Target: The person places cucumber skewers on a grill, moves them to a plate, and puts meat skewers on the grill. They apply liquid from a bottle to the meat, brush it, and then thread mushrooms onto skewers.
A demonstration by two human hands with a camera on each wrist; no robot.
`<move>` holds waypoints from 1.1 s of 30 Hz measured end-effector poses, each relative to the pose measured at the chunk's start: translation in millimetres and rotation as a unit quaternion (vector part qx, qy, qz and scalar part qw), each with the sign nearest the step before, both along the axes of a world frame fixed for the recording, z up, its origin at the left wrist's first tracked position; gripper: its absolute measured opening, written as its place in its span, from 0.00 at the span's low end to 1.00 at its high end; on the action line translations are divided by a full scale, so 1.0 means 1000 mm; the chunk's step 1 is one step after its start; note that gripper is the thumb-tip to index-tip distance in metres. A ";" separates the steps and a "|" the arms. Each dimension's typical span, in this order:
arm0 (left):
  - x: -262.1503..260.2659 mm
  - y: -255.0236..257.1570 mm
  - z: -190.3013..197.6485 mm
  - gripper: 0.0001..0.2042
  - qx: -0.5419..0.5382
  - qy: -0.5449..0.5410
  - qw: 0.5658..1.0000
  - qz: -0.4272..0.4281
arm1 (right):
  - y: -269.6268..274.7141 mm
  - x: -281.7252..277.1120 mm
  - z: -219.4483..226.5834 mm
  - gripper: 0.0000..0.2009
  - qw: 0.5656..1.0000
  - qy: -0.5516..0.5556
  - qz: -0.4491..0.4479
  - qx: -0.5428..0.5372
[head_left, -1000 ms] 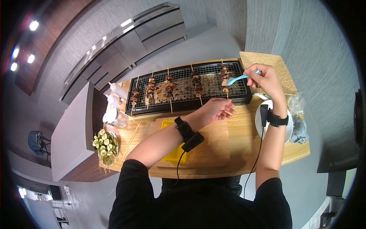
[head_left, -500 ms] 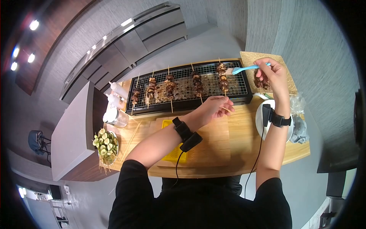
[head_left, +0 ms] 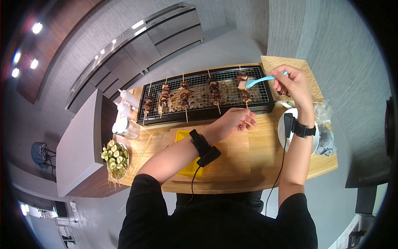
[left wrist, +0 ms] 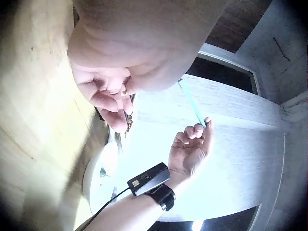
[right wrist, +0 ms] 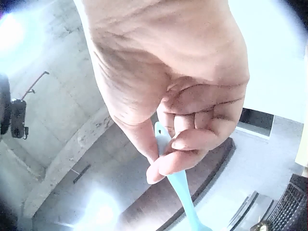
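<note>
In the head view, my right hand (head_left: 292,85) pinches the handle of a light blue basting brush (head_left: 259,81) between thumb and fingers. Its bristles touch the rightmost meat skewer (head_left: 246,96) on the grill (head_left: 228,91). My left hand (head_left: 236,120) is at the grill's front edge, thumb and fingers curled at the lower stick end of that same skewer. The left wrist view shows this hand (left wrist: 108,91) from the palm side, the stick hidden. From the right wrist, the brush handle (right wrist: 179,185) runs down out of the curled fingers.
More skewers (head_left: 214,89) lie across the grill. Squeeze bottles (head_left: 126,103), a lidded jar (head_left: 126,128) and a plate of green skewers (head_left: 116,159) stand left. A white plate (head_left: 313,141) and a gold board (head_left: 309,76) are at right; a yellow tray (head_left: 190,168) lies in front.
The brush went up and right off the meat's middle, then came back down and left onto it. The rightmost skewer shows a different side and has shifted slightly; my left hand barely moved.
</note>
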State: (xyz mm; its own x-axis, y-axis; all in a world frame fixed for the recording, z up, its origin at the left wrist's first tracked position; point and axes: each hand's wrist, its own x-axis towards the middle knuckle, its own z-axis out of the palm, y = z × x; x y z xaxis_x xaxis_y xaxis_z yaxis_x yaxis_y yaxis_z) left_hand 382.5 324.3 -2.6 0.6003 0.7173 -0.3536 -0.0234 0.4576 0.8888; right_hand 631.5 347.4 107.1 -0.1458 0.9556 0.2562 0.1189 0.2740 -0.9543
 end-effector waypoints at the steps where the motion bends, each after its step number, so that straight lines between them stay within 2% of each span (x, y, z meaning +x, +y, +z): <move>1: 0.000 0.000 0.000 0.17 -0.005 -0.001 1.000 0.000 | 0.003 0.001 -0.004 0.07 1.000 -0.010 0.025 -0.003; 2: 0.000 0.000 0.000 0.17 -0.010 -0.002 1.000 0.000 | 0.005 0.001 -0.009 0.07 0.999 -0.019 0.051 -0.006; 5: -0.001 0.001 -0.002 0.17 -0.014 -0.012 1.000 -0.001 | 0.008 0.003 -0.015 0.06 0.996 -0.060 0.053 -0.040; 8: 0.000 0.002 -0.003 0.18 -0.018 -0.003 1.000 -0.001 | 0.011 0.005 -0.013 0.06 0.999 -0.013 0.033 -0.020; 11: 0.000 0.003 -0.003 0.18 -0.033 -0.004 0.999 0.001 | 0.010 0.003 -0.013 0.06 0.997 -0.068 0.028 -0.039; 14: 0.001 0.002 -0.001 0.18 -0.035 -0.001 0.999 0.001 | 0.010 -0.002 -0.010 0.06 1.000 -0.019 -0.002 -0.019; 20: 0.001 0.002 0.002 0.17 -0.037 0.006 0.999 0.005 | 0.016 -0.017 -0.019 0.07 1.000 -0.016 -0.023 0.004; 23: 0.001 0.002 0.003 0.17 -0.035 0.012 0.999 0.005 | 0.021 -0.026 -0.025 0.08 0.998 0.021 -0.051 0.044; 26: 0.000 0.003 0.003 0.16 -0.039 0.007 0.999 0.002 | 0.028 -0.027 -0.034 0.08 0.998 -0.029 -0.037 0.045; 29: 0.001 0.003 0.002 0.16 -0.036 0.013 0.999 0.006 | 0.029 -0.029 -0.034 0.08 0.993 -0.004 -0.098 0.064; 33: 0.000 0.003 0.001 0.17 -0.037 0.010 0.999 0.004 | 0.038 -0.027 -0.047 0.09 0.988 -0.052 -0.122 0.079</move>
